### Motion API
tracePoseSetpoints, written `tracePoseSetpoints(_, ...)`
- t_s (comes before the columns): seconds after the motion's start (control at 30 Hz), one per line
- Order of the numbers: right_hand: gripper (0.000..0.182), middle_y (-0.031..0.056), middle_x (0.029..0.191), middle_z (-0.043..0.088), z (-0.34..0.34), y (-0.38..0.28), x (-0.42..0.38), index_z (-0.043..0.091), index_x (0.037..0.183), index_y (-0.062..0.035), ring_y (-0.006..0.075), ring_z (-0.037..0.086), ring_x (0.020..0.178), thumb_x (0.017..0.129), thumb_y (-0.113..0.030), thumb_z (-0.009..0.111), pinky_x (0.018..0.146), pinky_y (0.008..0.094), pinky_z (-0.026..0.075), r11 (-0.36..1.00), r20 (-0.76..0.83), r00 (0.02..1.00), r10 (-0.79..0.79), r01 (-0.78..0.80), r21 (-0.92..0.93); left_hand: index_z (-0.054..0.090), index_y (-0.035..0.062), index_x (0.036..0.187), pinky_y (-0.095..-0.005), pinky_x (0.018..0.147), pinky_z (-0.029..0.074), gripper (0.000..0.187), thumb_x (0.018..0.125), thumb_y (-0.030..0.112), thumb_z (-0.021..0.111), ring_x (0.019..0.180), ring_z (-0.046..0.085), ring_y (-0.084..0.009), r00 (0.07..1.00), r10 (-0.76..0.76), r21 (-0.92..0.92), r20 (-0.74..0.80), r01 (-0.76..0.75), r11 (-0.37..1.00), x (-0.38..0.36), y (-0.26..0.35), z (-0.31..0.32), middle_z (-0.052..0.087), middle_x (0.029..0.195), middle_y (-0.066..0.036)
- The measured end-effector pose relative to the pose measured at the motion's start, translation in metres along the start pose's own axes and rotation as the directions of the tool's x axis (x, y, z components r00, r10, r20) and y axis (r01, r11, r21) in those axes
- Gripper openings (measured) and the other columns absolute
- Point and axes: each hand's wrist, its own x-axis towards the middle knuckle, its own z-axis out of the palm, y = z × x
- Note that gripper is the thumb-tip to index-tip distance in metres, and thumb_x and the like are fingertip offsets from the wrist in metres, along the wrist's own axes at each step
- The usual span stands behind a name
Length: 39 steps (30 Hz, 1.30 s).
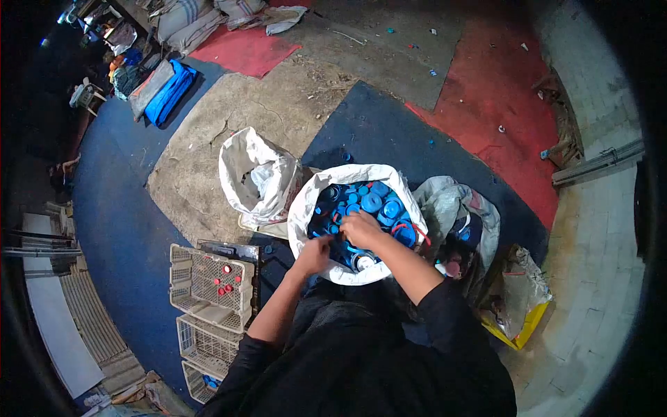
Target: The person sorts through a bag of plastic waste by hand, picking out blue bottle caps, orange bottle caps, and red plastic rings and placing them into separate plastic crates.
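Note:
A white woven sack (299, 226) with its rim rolled back stands in front of me, full of blue plastic caps (372, 203) of several sizes. My right hand (363, 229) reaches down among the caps, its fingers curled; what they hold is hidden. At the sack's near left side, my left hand (314, 256) bends over the rim with its fingers drawn together, and I cannot make out anything in them. A red ring or strip (422, 235) lies at the right of the caps, and a larger white-and-dark round piece (363, 262) lies near the front.
Another white sack (233, 163) stands at the left, and a greyish sack (490, 215) at the right. Plastic crates (208, 260) line my left, one holding red caps (226, 281). A yellow-edged bag (517, 333) sits by the right wall. Folded blue tarpaulin (170, 94) lies farther back.

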Motion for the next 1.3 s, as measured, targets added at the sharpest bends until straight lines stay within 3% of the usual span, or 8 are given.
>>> tracePoseSetpoints(0.1,0.017,0.0018,0.105,0.071,0.008,0.001,0.007,0.079,0.093,-0.0149,0.0249,0.061,0.109,0.082,-0.017,0.067,0.091,0.0419,0.048,0.992,0.054,0.997,0.052,-0.045,-0.12,0.073,0.0042,0.12,-0.0448,0.095,0.055,0.041,0.08,0.007,0.066,0.108,0.069,-0.0387,0.887,0.459,0.193,0.046,-0.459,0.867,-0.005,-0.03,0.021,0.071,0.119,-0.021)
tracePoseSetpoints(0.2,0.019,0.0031,0.112,0.073,0.017,0.007,0.008,0.079,0.095,-0.0143,0.0253,0.062,0.11,0.083,-0.019,0.065,0.092,0.0427,0.047,0.977,0.039,0.996,0.084,-0.075,-0.2,0.075,0.0047,0.117,-0.0437,0.1,0.053,0.038,0.08,0.008,0.067,0.116,0.066,-0.0367,0.939,0.302,0.209,0.165,-0.333,0.919,-0.013,-0.03,0.025,0.07,0.123,-0.021)
tracePoseSetpoints(0.5,0.034,0.0083,0.123,0.069,-0.01,-0.011,0.003,0.081,0.096,-0.0091,0.0276,0.059,0.116,0.076,-0.036,0.08,0.096,0.0447,0.045,0.984,0.098,0.98,0.171,-0.175,0.04,0.075,0.0025,0.114,-0.0427,0.102,0.053,0.033,0.084,0.011,0.067,0.118,0.066,-0.0365,0.905,0.398,0.216,0.149,-0.422,0.88,-0.015,-0.034,0.026,0.069,0.128,-0.019)
tracePoseSetpoints(0.73,0.038,0.0119,0.122,0.066,0.004,-0.032,0.003,0.081,0.094,-0.0074,0.0292,0.055,0.119,0.076,-0.041,0.082,0.098,0.0458,0.042,0.947,0.059,0.956,0.287,-0.274,-0.167,0.076,0.0056,0.113,-0.0438,0.098,0.055,0.03,0.087,0.013,0.064,0.111,0.069,-0.0351,0.891,0.412,0.208,0.192,-0.447,0.87,-0.02,-0.033,0.028,0.071,0.125,-0.015)
tracePoseSetpoints(1.07,0.039,0.0111,0.124,0.065,0.004,-0.044,0.008,0.08,0.094,-0.0095,0.0289,0.053,0.123,0.069,-0.039,0.085,0.101,0.0441,0.039,0.882,0.065,0.881,0.468,-0.46,-0.106,0.078,0.0092,0.111,-0.0446,0.096,0.055,0.03,0.085,0.011,0.062,0.109,0.069,-0.0353,0.855,0.481,0.208,0.193,-0.515,0.832,-0.02,-0.032,0.025,0.071,0.127,-0.014)
tracePoseSetpoints(1.2,0.039,0.0114,0.113,0.067,-0.017,-0.043,-0.015,0.073,0.104,-0.0076,0.0317,0.062,0.11,0.072,-0.025,0.087,0.095,0.0462,0.047,0.889,-0.377,0.836,0.398,-0.249,0.385,0.077,0.0075,0.112,-0.0445,0.099,0.054,0.031,0.084,0.006,0.063,0.114,0.068,-0.0364,0.854,0.484,0.163,0.19,-0.514,0.842,-0.02,-0.032,0.025,0.068,0.131,-0.016)
tracePoseSetpoints(1.23,0.04,0.0132,0.113,0.07,-0.032,-0.044,-0.025,0.068,0.11,-0.0061,0.0323,0.067,0.105,0.076,-0.016,0.086,0.092,0.0436,0.053,0.704,-0.182,0.853,0.489,-0.262,0.66,0.077,0.0068,0.112,-0.0444,0.099,0.054,0.032,0.084,0.004,0.063,0.116,0.067,-0.0368,0.856,0.483,0.147,0.184,-0.51,0.848,-0.021,-0.033,0.024,0.067,0.133,-0.017)
tracePoseSetpoints(1.3,0.036,0.0122,0.117,0.071,-0.044,-0.053,-0.042,0.066,0.113,-0.004,0.0219,0.069,0.107,0.082,-0.007,0.082,0.093,0.035,0.055,0.389,-0.135,0.836,0.533,-0.1,0.916,0.077,0.0064,0.112,-0.0443,0.1,0.053,0.03,0.085,0.004,0.063,0.117,0.067,-0.0366,0.863,0.472,0.13,0.182,-0.497,0.858,-0.022,-0.033,0.024,0.067,0.133,-0.017)
